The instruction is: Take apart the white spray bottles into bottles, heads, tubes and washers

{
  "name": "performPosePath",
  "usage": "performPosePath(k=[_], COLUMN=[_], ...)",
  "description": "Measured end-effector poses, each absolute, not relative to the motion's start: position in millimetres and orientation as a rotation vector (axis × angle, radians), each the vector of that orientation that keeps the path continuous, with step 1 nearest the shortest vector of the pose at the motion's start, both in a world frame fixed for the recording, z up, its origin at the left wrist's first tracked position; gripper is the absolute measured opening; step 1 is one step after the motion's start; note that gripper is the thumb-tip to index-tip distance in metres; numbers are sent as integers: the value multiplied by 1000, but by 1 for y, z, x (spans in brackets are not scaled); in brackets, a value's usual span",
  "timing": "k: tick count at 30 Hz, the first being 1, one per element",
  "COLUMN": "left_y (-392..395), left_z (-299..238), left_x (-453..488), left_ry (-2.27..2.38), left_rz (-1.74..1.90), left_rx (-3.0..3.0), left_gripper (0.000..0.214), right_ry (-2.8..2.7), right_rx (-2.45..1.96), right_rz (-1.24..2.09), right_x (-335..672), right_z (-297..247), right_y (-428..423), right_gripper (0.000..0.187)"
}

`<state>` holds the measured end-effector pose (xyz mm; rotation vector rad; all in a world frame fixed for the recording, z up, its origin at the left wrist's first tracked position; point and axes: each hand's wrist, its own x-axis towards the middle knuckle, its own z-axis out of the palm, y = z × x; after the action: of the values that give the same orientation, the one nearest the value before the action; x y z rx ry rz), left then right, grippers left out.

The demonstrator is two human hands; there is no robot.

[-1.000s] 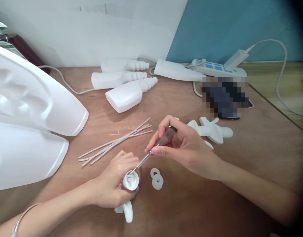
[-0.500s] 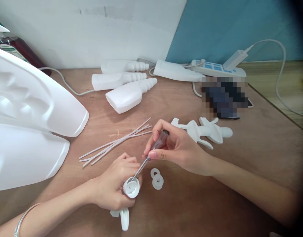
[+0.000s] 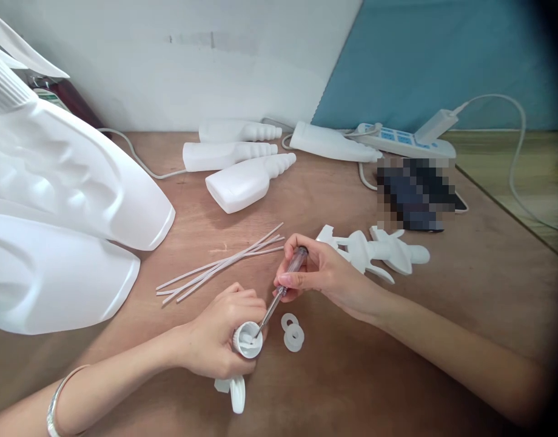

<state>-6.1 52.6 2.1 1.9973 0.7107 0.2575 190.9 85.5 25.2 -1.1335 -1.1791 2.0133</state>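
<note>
My left hand point(image 3: 219, 337) is closed round a white spray-head part point(image 3: 248, 340), its round cap end turned up and its trigger end point(image 3: 236, 391) hanging below the fist. My right hand point(image 3: 319, 273) pinches a small screwdriver point(image 3: 283, 288) with a clear handle. The metal tip sits inside the cap's open mouth. Two white ring washers point(image 3: 292, 332) lie on the wooden table just right of the cap. A bundle of thin white tubes point(image 3: 222, 264) lies behind my left hand.
Two white spray heads point(image 3: 374, 250) lie right of my right hand. Several white bottles point(image 3: 242, 167) lie at the back, with a power strip point(image 3: 404, 141), a charger cable and a blurred dark object. Large white moulded shells point(image 3: 65, 212) fill the left side.
The screwdriver has tilted more upright and its tip has gone deeper into the cap. My right hand has drawn closer to my left. The view shifted slightly.
</note>
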Motion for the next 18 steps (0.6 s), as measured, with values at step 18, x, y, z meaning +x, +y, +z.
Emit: performPosePath(k=[18], left_y=[47], left_z=[0], left_x=[-3], left_ry=[919], left_rz=[433], left_rx=[1926], left_gripper=[14], right_ry=[-1440], right_rx=[-1286], right_rz=[1373], right_x=[237], right_z=[21], right_y=[49], right_gripper=[27])
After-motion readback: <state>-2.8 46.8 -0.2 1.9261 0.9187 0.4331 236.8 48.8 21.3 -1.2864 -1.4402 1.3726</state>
